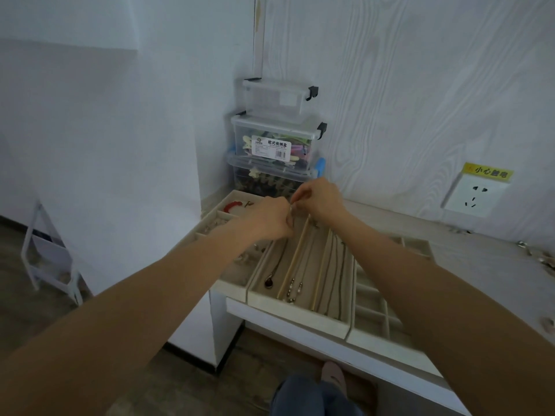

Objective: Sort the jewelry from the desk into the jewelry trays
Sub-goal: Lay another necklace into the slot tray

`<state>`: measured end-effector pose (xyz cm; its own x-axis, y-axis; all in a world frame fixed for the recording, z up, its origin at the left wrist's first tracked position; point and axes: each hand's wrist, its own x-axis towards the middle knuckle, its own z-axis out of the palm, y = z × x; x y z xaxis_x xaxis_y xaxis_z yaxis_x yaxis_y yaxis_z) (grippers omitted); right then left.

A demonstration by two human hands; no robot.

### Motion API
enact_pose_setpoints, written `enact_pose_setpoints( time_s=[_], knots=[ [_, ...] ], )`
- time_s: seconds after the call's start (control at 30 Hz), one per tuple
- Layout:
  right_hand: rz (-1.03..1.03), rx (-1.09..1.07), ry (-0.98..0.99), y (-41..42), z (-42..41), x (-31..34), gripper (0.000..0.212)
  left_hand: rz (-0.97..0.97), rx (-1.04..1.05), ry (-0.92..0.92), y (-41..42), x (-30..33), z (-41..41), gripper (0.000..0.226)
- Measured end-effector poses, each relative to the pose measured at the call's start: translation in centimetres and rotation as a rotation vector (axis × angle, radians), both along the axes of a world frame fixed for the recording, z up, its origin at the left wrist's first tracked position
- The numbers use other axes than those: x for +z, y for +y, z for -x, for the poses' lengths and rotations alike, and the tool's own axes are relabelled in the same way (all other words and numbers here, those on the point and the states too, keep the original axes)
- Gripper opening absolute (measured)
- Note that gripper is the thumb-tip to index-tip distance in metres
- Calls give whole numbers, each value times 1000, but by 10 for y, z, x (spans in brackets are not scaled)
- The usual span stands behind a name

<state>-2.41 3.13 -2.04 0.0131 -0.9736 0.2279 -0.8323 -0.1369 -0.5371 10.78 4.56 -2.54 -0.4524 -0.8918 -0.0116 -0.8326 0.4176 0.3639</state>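
Two hands met over the far end of the long necklace tray (300,307) in the head view. The left hand (270,219) had its fingers curled, and the right hand (319,198) pinched something thin and pale between thumb and finger. It looked like the top end of a necklace chain (292,208), but it was too small to be sure. What the left fingers held could not be told; they seemed to be on the same chain.

To do this step well, the person would need to hold the chain by both ends, keep it straight, and lay it down inside one long slot so it did not cross the wooden divider (295,253) or tangle with its neighbours.

The necklace tray had long slots. One slot held a chain with a dark red pendant (268,283). The next held a beaded necklace (295,288). Another held thin dark chains (336,265).

A tray with small square cells (210,219) sat to the left, with a red bracelet (232,205) in a far cell and small pieces in others. A grid tray (375,313) sat to the right, partly hidden by the arm.

Some small shiny pieces (537,258) lay on the desk (468,253), well apart from the trays. Three clear storage boxes (276,142) were stacked in the corner; the lower two held colourful bits.
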Motion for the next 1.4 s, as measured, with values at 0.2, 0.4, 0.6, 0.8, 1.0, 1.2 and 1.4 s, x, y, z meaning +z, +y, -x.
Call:
enact_pose_setpoints(
  time_s=[0.2,0.4,0.6,0.8,1.0,1.2,1.4],
  knots=[
    [35,2,-49,-7,-5,-5,11,43,-25,-48,-2,-1,-1,15],
    [11,-6,16,-10,-7,-7,12,76,-19,-126,-2,-2,-1,11],
    [32,-26,105,-13,-6,-10,12,78,-23,-150,3,3,-1,30],
    [23,16,136,-10,-3,-8,12,59,-33,-166,2,2,0,24],
    [-16,44,123,-9,2,0,14,18,-70,-186,4,5,2,23],
    [54,66,357,-19,3,-15,12,45,-40,-223,6,8,8,35],
    [141,3,492,-15,-3,-22,14,41,-34,-232,4,7,8,35]
  ],
)
